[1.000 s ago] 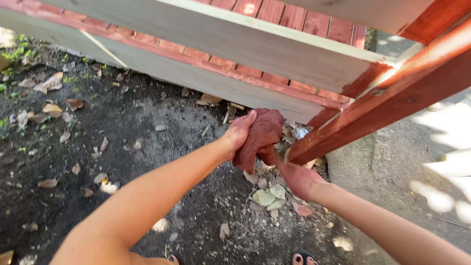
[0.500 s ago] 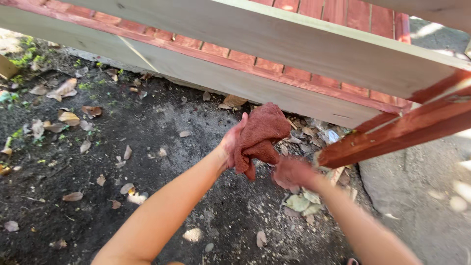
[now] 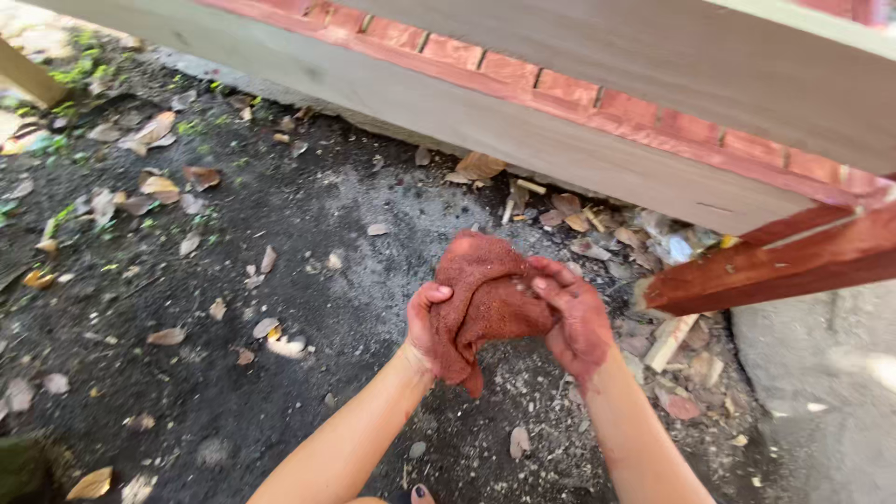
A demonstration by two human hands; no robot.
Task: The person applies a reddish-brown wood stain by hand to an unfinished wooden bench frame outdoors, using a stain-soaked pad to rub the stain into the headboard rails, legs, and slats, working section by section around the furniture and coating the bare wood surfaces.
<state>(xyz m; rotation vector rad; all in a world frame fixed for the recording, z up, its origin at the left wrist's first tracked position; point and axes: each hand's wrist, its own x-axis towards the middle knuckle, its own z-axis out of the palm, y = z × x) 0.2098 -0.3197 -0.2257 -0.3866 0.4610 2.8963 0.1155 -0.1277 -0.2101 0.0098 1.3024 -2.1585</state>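
Both arms reached forward over dark ground, the left hand and stained right hand clenched around a bunched reddish cloth, just short of a red-stained beam, open dirt lying leftward.

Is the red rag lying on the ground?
No, the red rag is held up between the left hand and right hand.

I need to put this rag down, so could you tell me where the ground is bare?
Dark soil left of the left hand is mostly bare. Leaves and scraps crowd under the plank and red beam.
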